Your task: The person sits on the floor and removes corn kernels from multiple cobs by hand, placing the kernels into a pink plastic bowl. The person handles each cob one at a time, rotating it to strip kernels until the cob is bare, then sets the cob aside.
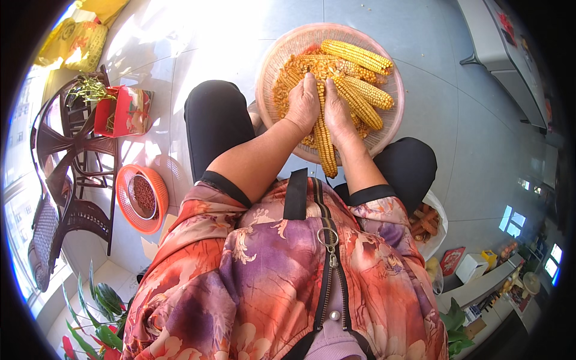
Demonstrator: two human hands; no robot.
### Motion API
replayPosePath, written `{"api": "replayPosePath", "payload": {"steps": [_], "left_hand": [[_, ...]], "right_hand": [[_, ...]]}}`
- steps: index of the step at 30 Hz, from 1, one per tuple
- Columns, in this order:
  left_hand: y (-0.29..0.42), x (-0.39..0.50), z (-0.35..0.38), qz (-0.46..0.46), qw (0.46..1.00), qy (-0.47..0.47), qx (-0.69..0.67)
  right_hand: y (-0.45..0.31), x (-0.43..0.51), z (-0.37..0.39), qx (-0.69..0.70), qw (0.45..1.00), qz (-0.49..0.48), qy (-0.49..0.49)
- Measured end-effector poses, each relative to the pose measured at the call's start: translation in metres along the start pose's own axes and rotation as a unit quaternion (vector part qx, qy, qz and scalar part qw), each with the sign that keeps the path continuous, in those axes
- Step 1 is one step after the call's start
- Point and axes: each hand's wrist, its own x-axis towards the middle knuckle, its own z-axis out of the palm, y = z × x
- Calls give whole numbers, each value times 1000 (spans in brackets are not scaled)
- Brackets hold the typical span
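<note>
My left hand point(304, 101) and my right hand point(337, 110) are close together over a round pink plastic basket point(398, 118). Between them they grip a yellow ear of dried corn point(325, 143), whose lower end points back towards my body past the basket's near rim. Both thumbs lie along its far part, and the fingers beneath are hidden. Several whole ears, among them a bright yellow one point(355, 55), rest to the right inside the basket. Loose corn kernels point(299, 67) cover much of its inside, mostly on the left.
My knees flank the basket on a tiled floor point(432, 112). To the left are a dark chair point(58, 148), a red box point(123, 112) and an orange basket point(163, 198) with a bowl of reddish beans or nuts point(145, 193). A white bag point(438, 225) holds bare cobs point(425, 220) at right.
</note>
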Motion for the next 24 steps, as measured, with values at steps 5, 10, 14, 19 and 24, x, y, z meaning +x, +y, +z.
{"api": "replayPosePath", "payload": {"steps": [5, 10, 14, 19, 24], "left_hand": [[2, 1, -2, 23, 999, -8, 26], [-5, 4, -3, 50, 995, -11, 82], [7, -3, 1, 65, 991, 25, 117], [3, 0, -1, 66, 991, 26, 114], [8, -1, -3, 81, 988, 13, 134]], "right_hand": [[-8, -5, 2, 37, 998, 28, -31], [-20, -16, 5, 15, 999, -1, -42], [3, -2, 4, -16, 999, -45, 5], [-2, 0, 4, -7, 1000, 23, 1], [-5, -7, 3, 25, 996, -5, -87]]}}
